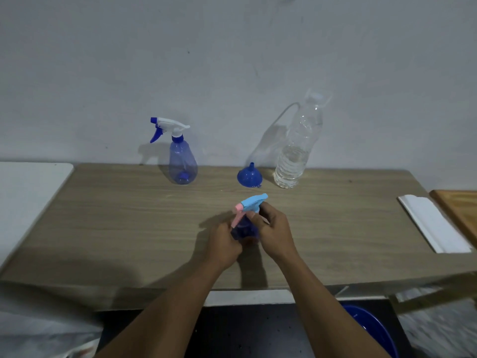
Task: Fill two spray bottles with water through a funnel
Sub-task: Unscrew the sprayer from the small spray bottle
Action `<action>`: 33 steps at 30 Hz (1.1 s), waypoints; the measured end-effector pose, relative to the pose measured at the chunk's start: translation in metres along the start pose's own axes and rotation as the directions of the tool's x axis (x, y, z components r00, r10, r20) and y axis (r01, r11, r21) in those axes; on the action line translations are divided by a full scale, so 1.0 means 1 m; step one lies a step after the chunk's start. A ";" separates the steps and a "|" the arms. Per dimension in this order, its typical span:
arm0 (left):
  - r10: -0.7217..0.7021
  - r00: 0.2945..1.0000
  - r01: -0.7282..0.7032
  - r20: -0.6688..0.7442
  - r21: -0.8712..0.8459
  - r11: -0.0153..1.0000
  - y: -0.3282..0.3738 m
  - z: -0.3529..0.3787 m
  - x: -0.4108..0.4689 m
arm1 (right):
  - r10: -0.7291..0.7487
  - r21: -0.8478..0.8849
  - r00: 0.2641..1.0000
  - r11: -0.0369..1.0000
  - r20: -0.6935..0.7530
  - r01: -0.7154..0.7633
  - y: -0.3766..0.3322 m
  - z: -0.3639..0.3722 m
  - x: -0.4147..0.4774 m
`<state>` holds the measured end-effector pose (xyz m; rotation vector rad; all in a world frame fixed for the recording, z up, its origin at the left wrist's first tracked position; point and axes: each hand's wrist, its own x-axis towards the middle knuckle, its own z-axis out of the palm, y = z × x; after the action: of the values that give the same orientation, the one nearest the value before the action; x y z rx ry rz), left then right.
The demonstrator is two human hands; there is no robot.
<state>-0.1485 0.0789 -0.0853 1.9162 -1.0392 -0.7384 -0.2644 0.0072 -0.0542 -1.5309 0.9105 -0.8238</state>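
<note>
A small spray bottle with a light-blue and pink trigger head (251, 204) stands mid-table. My left hand (224, 244) wraps its dark blue body from the left. My right hand (275, 229) grips it at the neck, just under the head. A second spray bottle (182, 161), clear blue with a white and blue head, stands upright at the back left. A blue funnel (249, 176) rests mouth-down at the back centre. Right of it stands a clear plastic water bottle (296, 148), roughly a third full, its top blurred.
The wooden table (129, 228) runs up to a grey wall. A white flat strip (436, 223) lies at the right end beside a brown wooden board (459, 210). A white surface (25, 192) adjoins the left end. A blue basin (371, 332) sits below the front edge.
</note>
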 end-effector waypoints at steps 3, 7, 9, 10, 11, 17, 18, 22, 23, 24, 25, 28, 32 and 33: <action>-0.036 0.999 0.037 0.014 -0.021 0.999 -0.004 0.000 0.002 | -0.009 -0.047 1.000 0.999 -0.009 0.009 0.000 0.001 -0.002; -0.046 0.999 0.046 0.013 -0.016 0.999 -0.001 -0.001 0.002 | 0.015 -0.081 0.990 0.996 -0.139 -0.027 0.001 0.006 0.000; 0.006 0.999 -0.004 0.038 -0.044 0.999 0.000 -0.003 0.003 | -0.005 -0.079 0.995 0.997 -0.101 -0.003 0.003 0.005 0.003; 0.037 0.998 -0.034 0.059 -0.057 0.998 0.001 -0.004 0.003 | -0.019 -0.064 0.998 0.998 -0.067 0.014 0.003 0.004 0.003; 0.057 0.996 -0.053 0.074 -0.059 0.997 0.003 -0.005 0.002 | -0.027 -0.050 0.999 0.998 -0.034 0.025 0.003 0.003 0.002; 0.084 0.995 -0.078 0.050 -0.116 0.990 0.010 -0.006 -0.002 | 0.031 -0.014 0.999 0.999 -0.042 -0.031 0.001 0.001 -0.001; 0.089 0.995 -0.082 0.049 -0.116 0.990 0.011 -0.007 -0.003 | 0.023 -0.026 0.998 0.999 -0.053 -0.025 0.001 0.001 0.000; 0.081 0.993 -0.076 0.088 -0.059 0.995 0.015 -0.011 -0.003 | -0.009 -0.047 0.999 0.999 0.033 0.011 0.000 -0.004 0.004; 0.084 0.993 -0.080 0.087 -0.053 0.995 0.015 -0.011 -0.003 | -0.008 -0.043 0.999 0.999 0.047 0.010 0.000 -0.005 0.004; 0.093 0.993 -0.089 0.078 -0.052 0.995 0.013 -0.010 -0.003 | 0.004 -0.033 0.999 0.999 0.048 -0.003 0.000 -0.005 0.004; 0.094 0.993 -0.090 0.069 -0.055 0.994 0.012 -0.009 -0.003 | 0.029 -0.020 0.999 0.999 0.036 -0.029 0.000 -0.004 0.003; 0.069 0.995 -0.065 0.067 -0.064 0.996 0.011 -0.008 -0.002 | 0.057 0.010 0.998 0.998 -0.019 -0.057 -0.001 -0.002 0.004; 0.111 0.991 -0.108 0.077 -0.043 0.993 0.011 -0.009 0.001 | -0.007 -0.029 0.999 1.000 0.046 0.009 0.001 -0.008 0.006; 0.117 0.990 -0.114 0.074 -0.049 0.992 0.009 -0.009 0.002 | 0.000 -0.029 0.998 1.000 0.066 0.002 0.000 -0.009 0.006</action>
<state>-0.1447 0.0775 -0.0731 1.7850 -1.1614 -0.7682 -0.2695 -0.0017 -0.0533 -1.5749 0.8769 -0.7594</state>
